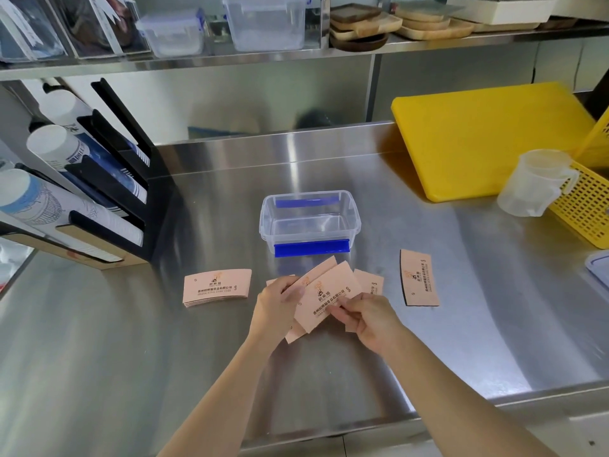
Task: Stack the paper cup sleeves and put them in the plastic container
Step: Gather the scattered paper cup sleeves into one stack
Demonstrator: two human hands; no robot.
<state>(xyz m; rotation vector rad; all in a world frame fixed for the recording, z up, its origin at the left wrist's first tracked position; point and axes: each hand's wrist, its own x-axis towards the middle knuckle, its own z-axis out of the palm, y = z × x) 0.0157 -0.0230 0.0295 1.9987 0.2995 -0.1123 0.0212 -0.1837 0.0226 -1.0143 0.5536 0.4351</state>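
Pale pink paper cup sleeves with printed text lie on the steel counter point(131, 341). My left hand point(275, 306) and my right hand point(372, 319) both grip a fanned bunch of sleeves point(326, 296) just above the counter. A small neat stack of sleeves point(216, 287) rests to the left of my hands. A single sleeve point(419, 278) lies to the right, and another sleeve point(370, 282) pokes out behind my right hand. The clear plastic container point(309, 222) with blue clips stands open and empty just beyond my hands.
A black cup dispenser rack point(108, 179) with paper cups fills the left side. A yellow cutting board point(487, 140) leans at the back right, beside a clear measuring jug point(535, 183) and a yellow basket point(590, 206). A clear lid corner point(599, 268) shows at the right edge.
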